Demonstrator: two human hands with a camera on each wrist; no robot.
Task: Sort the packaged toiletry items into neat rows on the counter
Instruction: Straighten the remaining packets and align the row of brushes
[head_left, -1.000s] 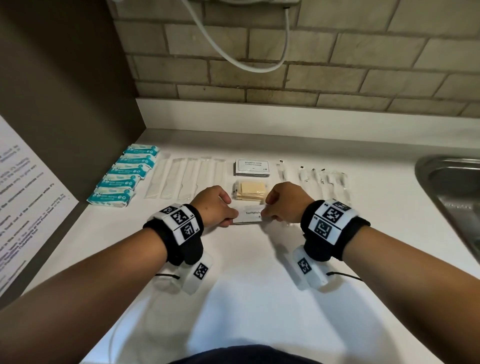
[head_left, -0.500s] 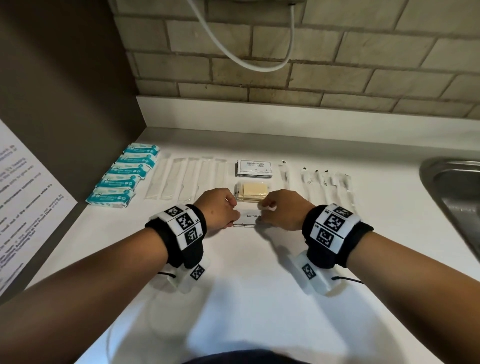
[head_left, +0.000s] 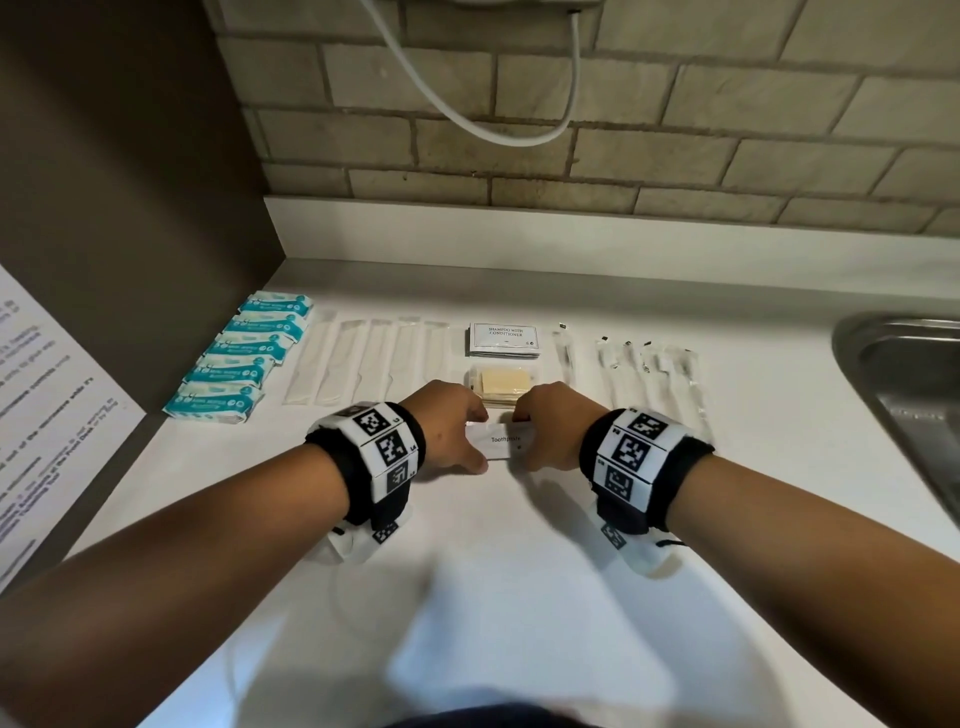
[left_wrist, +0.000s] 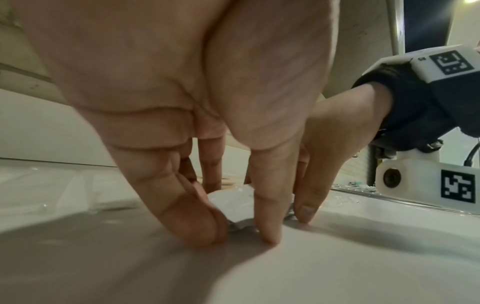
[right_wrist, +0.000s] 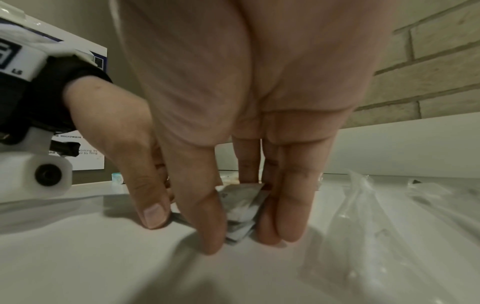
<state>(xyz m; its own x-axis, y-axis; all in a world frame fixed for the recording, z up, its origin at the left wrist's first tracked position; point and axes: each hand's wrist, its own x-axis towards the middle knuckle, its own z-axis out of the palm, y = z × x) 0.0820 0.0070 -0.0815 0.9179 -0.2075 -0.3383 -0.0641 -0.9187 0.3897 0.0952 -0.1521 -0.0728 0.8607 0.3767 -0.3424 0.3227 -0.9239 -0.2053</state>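
Toothpaste packets (head_left: 503, 442), a small white stack, lie on the counter (head_left: 519, 571) in the middle, just in front of the soap (head_left: 505, 385). The left hand (head_left: 451, 432) grasps the left end of the stack and the right hand (head_left: 549, 427) grasps the right end. In the left wrist view the left thumb (left_wrist: 267, 209) stands at the near edge of the packets (left_wrist: 233, 207) and the other fingers (left_wrist: 192, 207) at the end and far side, all tips down on the counter (left_wrist: 337, 267); the right hand (left_wrist: 330, 160) is just beside it. In the right wrist view the right thumb (right_wrist: 200, 214) and fingers (right_wrist: 285, 205) close on both sides of the packets (right_wrist: 241, 207), tips touching the counter (right_wrist: 155, 267), and the left hand (right_wrist: 122, 144) is close beside.

Behind the soap lies a sachet of shampoo (head_left: 503, 339). To the left of these is a row of long clear sleeves (head_left: 363, 359), and further left a row of teal packs (head_left: 244, 354) near the brown wall (head_left: 130, 182). To the right of the shampoo lies a row of thin clear wrapped items (head_left: 649, 375); what is inside I cannot tell. A steel sink (head_left: 904, 374) is at the far right. A printed paper (head_left: 47, 426) hangs on the left, and a white cable (head_left: 483, 124) loops over the brick wall (head_left: 675, 130).
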